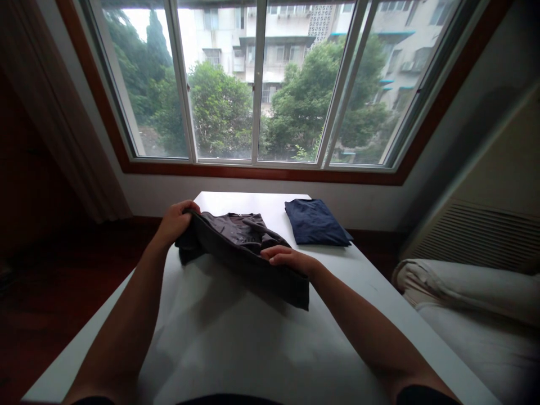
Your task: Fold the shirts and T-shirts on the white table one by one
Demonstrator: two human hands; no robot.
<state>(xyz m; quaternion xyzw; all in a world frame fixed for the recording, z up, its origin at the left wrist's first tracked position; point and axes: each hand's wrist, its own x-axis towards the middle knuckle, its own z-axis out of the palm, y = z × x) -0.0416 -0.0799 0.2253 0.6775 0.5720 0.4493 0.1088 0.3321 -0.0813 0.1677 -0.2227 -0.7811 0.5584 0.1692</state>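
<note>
A dark grey garment (236,242) lies partly folded on the white table (236,337). My left hand (176,220) is closed on the garment's far left edge and lifts it slightly. My right hand (287,257) grips the near right edge, fingers curled over the cloth, with a fold hanging below it. A neatly folded navy blue garment (314,222) lies flat on the table to the right, apart from both hands.
A large window (261,84) with trees and buildings beyond fills the far wall. A bed with pale bedding (472,304) stands at the right. Dark wooden floor (50,281) lies left of the table, and a curtain (63,140) hangs at the far left.
</note>
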